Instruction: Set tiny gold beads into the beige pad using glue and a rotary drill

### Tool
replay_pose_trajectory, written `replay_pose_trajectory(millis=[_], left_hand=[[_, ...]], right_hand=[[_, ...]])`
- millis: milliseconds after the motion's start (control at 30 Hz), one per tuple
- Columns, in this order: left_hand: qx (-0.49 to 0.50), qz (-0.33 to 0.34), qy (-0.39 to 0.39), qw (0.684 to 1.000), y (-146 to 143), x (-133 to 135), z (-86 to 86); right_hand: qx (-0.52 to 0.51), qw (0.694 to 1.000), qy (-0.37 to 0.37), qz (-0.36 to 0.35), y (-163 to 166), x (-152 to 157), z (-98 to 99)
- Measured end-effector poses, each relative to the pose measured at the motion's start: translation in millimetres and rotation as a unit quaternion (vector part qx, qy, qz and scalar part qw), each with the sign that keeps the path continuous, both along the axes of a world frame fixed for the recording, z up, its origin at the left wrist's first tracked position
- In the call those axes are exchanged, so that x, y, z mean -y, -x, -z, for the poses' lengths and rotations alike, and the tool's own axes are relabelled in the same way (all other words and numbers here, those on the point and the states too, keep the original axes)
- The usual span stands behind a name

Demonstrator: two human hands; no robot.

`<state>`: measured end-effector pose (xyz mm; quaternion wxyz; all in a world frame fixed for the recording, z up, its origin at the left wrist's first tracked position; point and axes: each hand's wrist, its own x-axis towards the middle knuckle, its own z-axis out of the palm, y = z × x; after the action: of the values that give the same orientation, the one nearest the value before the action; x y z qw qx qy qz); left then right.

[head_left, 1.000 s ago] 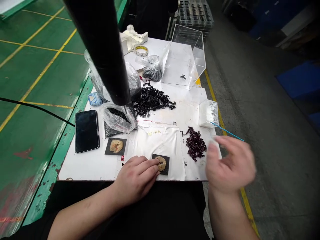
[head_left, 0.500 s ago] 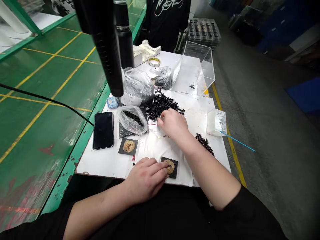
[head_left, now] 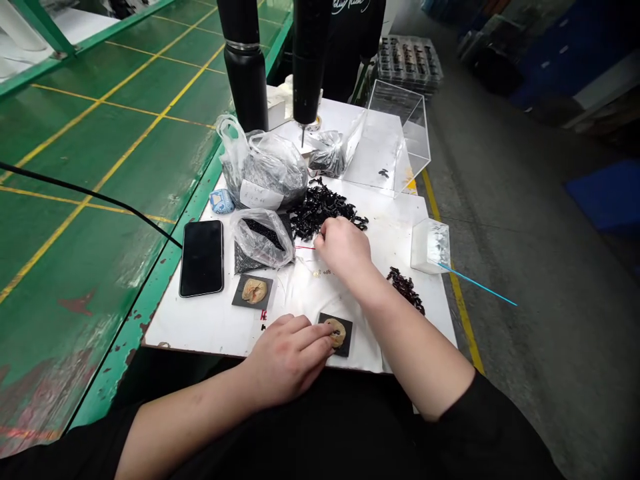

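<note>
My left hand (head_left: 287, 357) rests at the near edge of the white table (head_left: 200, 323), its fingers curled and pressed on a tan blob sitting on a small black square pad (head_left: 337, 333). My right hand (head_left: 343, 245) reaches across to the heap of small black parts (head_left: 320, 207), with its fingertips pinched together at the heap's near edge; what they hold is too small to make out. A second black pad with a tan blob (head_left: 253, 291) lies to the left. A smaller pile of dark parts (head_left: 406, 287) lies right of my forearm.
A black phone (head_left: 202, 257) lies at the table's left edge. Plastic bags of black parts (head_left: 263, 173) stand behind it, with a clear acrylic box (head_left: 395, 137) at the back and a small clear box (head_left: 430, 245) with a blue stick at the right. Two black cylinders hang overhead (head_left: 305, 60). A person in black stands beyond the table.
My right hand went from the table's right side across to the black parts heap and closed its fingertips there. My left hand stayed on the pad. The camera view shifted slightly.
</note>
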<state>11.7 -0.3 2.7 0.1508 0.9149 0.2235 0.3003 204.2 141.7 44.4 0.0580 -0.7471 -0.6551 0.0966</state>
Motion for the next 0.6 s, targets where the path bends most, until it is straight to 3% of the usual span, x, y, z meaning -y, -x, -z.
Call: replay_pose_trajectory(millis=[233, 467, 600], left_hand=[[-0.011, -0.007, -0.011, 1.000, 0.4, 1.4, 3.4], [-0.004, -0.011, -0.006, 1.000, 1.2, 0.4, 1.1], [0.053, -0.018, 0.022, 0.998, 3.3, 0.3, -0.5]], right_hand=[[-0.059, 0.998, -0.020, 0.000, -22.8, 30.9, -10.7], [-0.198, 0.961, -0.158, -0.115, -57.9, 123.9, -24.3], [-0.238, 0.949, -0.164, -0.124, -66.2, 166.2, -18.4]])
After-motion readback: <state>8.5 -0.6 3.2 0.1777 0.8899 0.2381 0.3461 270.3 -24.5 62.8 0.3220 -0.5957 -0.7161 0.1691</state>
